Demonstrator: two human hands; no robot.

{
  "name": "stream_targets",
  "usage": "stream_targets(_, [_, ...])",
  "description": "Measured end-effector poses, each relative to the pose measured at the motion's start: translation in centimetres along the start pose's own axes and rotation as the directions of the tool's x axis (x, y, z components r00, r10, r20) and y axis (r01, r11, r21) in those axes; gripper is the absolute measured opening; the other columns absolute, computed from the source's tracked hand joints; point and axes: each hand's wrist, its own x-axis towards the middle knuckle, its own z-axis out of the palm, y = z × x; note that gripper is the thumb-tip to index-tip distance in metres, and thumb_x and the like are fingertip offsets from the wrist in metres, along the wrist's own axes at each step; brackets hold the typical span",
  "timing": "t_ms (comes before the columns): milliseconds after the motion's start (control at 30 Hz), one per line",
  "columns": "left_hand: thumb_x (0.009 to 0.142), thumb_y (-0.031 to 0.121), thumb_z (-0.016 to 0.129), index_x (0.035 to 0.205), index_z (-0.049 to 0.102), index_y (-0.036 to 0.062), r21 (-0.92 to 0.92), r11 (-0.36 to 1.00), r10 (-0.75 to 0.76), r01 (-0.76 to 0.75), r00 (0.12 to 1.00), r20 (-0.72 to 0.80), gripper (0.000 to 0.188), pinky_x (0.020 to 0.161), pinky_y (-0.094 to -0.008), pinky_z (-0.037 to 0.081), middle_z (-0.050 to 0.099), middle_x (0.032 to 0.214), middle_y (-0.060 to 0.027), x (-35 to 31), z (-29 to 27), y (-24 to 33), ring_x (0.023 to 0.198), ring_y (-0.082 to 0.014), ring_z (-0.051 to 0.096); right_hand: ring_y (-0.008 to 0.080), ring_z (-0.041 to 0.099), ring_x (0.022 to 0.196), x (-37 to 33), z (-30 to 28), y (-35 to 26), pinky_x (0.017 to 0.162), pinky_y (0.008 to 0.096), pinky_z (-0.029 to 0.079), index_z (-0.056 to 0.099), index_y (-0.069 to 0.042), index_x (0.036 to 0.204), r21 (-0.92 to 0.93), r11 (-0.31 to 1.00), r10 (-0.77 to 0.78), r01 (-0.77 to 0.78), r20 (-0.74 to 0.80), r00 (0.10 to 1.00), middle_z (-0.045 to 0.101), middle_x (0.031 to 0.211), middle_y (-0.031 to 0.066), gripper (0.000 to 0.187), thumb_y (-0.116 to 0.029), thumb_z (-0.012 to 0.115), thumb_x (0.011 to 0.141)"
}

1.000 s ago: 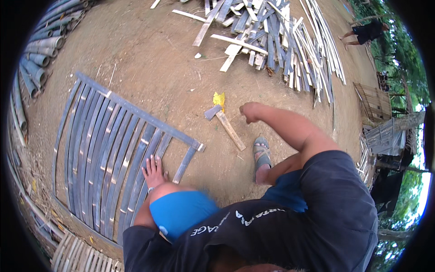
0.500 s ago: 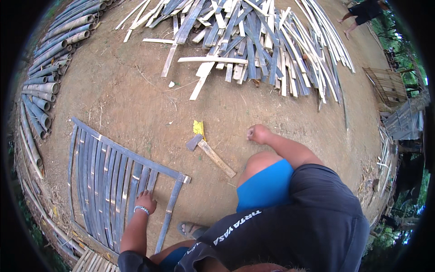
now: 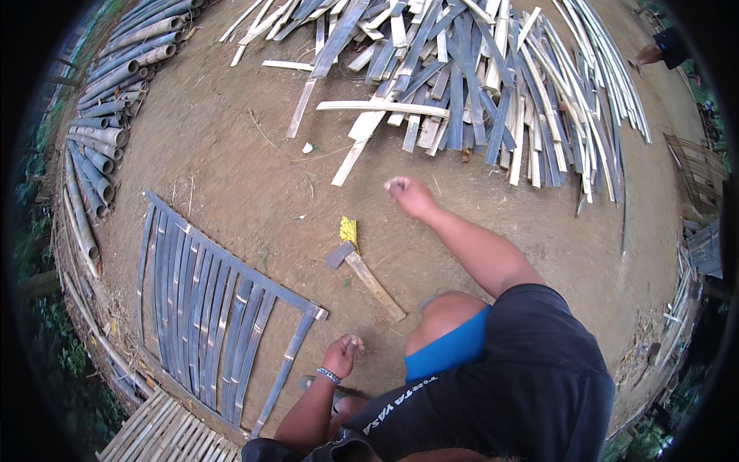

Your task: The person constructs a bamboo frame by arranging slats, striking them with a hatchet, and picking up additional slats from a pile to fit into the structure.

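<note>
A rectangular bamboo frame (image 3: 235, 266) lies on the dirt at the left, filled with dark upright slats and with an open gap near its right side. Just right of that frame my left hand (image 3: 343, 357), a bracelet at its wrist, hovers with curled fingers. My right hand (image 3: 412, 199) is stretched forward over bare ground, its fingers closed; whatever they may hold is too small to make out. Between my two hands lies an axe (image 3: 375, 286) with a wooden handle, its head against a small yellow piece (image 3: 349, 229).
A large heap of split bamboo strips (image 3: 456, 100) spreads ahead. Bamboo poles (image 3: 115, 104) are stacked at the far left. A slatted bamboo platform (image 3: 165, 431) is at the lower left. Another person (image 3: 663, 51) is partly visible at the far right.
My left hand has left the slats and moved right, past the frame's edge. My right arm has extended forward and left. Another slat now stands out in the frame where my left hand was.
</note>
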Motion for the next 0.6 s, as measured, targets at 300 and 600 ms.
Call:
stream_targets(300, [0.100,0.019,0.062,0.087,0.068,0.0033,0.029,0.989,-0.145,0.147,0.989,-0.039,0.021,0.077,-0.0283,0.051,0.073,0.081,-0.0028,0.7,-1.5,-2.6,0.077,-0.0113,0.066,0.0311,0.065,0.106,8.3,-4.2,-5.0,0.094,0.0419,0.051,0.069,-0.006,0.120,-0.150,0.969,-0.237,0.196,-0.337,0.911,0.068,0.110,0.0137,0.034,-0.028,0.067,0.094])
stream_targets(600, [0.090,0.031,0.074,0.092,0.070,0.0040,0.142,0.977,-0.137,0.156,0.982,-0.133,0.028,0.073,-0.0339,0.053,0.073,0.085,-0.0095,2.8,1.8,-1.5,0.078,-0.0195,0.068,0.0338,0.046,0.134,3.3,-3.6,0.8,0.112,0.0436,0.041,0.055,-0.007,0.138,-0.660,0.673,-0.595,0.332,-0.217,0.774,0.048,0.144,0.0171,0.054,-0.021,0.072,0.088])
